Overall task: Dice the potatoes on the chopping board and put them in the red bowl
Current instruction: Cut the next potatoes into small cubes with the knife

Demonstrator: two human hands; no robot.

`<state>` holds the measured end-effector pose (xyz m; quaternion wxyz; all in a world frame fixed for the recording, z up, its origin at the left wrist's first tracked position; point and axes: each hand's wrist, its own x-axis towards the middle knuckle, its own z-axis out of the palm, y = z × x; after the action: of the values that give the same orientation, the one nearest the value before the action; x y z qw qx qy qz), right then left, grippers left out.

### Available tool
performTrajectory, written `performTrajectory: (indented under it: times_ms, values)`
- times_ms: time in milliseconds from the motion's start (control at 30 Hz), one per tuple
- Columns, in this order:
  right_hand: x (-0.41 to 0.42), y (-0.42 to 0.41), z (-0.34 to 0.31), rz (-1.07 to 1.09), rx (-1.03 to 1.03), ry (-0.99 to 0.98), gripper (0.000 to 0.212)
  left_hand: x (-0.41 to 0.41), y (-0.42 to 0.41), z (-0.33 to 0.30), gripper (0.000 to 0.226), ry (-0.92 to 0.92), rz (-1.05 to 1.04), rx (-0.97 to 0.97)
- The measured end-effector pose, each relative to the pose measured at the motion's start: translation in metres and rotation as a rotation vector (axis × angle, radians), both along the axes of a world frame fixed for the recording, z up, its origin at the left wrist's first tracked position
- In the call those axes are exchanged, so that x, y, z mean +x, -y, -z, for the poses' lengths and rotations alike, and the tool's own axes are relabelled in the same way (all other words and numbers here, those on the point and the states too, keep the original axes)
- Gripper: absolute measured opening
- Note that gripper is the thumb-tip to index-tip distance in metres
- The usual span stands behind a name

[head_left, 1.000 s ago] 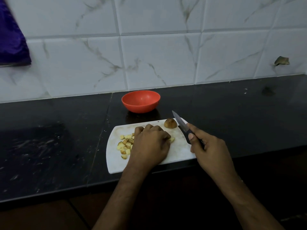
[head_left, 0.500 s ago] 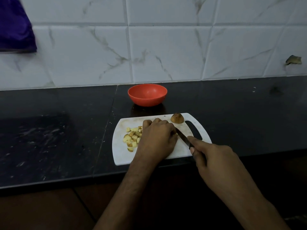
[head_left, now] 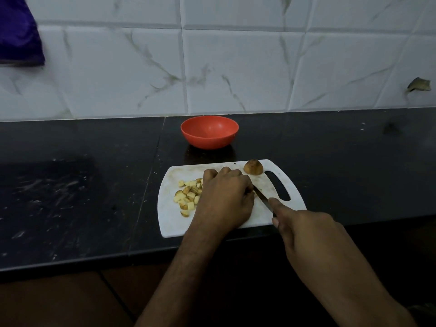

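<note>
A: Board [head_left: 169, 223] position?
B: White, on the black counter [head_left: 70, 185] at its front edge. Bowl [head_left: 209, 131] sits behind the board, apart from it, nothing visible inside.
A: Potato?
B: Dice [head_left: 188, 194] piled on the board's left half. 1 uncut piece [head_left: 253, 167] at the board's back edge, beside the handle slot.
A: Left hand [head_left: 225, 199]?
B: Knuckles up, fingers curled down at the board's centre, just right of the dice. What it holds is hidden; cannot tell.
A: Right hand [head_left: 306, 232]?
B: Grasping the knife [head_left: 262, 197] over the board's right front, index finger along the spine. The blade runs under the left hand.
</note>
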<state>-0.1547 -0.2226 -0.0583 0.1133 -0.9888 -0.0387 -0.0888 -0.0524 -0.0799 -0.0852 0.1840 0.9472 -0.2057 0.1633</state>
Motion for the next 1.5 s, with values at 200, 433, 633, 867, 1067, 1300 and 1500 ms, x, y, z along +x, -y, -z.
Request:
performTrajectory:
  times_ms: [200, 433, 633, 867, 1067, 1300, 1500]
  values:
    - [0.017, 0.003, -0.001, -0.01, 0.11, -0.034, 0.042, 0.001, -0.001, 0.001, 0.018, -0.007, 0.0, -0.013]
    - [0.016, 0.016, -0.01, -0.048, 0.133, -0.095, 0.041, -0.002, 0.0, 0.002, 0.018, -0.014, -0.037, -0.068]
    - [-0.009, 0.01, 0.004, -0.001, 0.08, -0.038, 0.045, -0.004, 0.0, 0.0, 0.026, -0.029, -0.039, -0.106]
    - [-0.007, 0.016, 0.014, 0.029, 0.179, 0.03, 0.04, -0.008, 0.0, 0.0, 0.022, 0.019, -0.159, 0.004]
    - [0.002, 0.021, 0.014, 0.001, 0.215, 0.04, 0.034, -0.01, 0.0, -0.002, 0.023, -0.004, -0.155, -0.055]
    - [-0.003, 0.024, 0.014, 0.0, 0.236, 0.072, 0.038, -0.011, -0.001, 0.0, 0.023, 0.024, -0.14, -0.061]
    - [-0.005, 0.022, 0.012, -0.013, 0.271, 0.068, 0.038, -0.007, -0.003, 0.0, 0.014, -0.028, -0.164, -0.143]
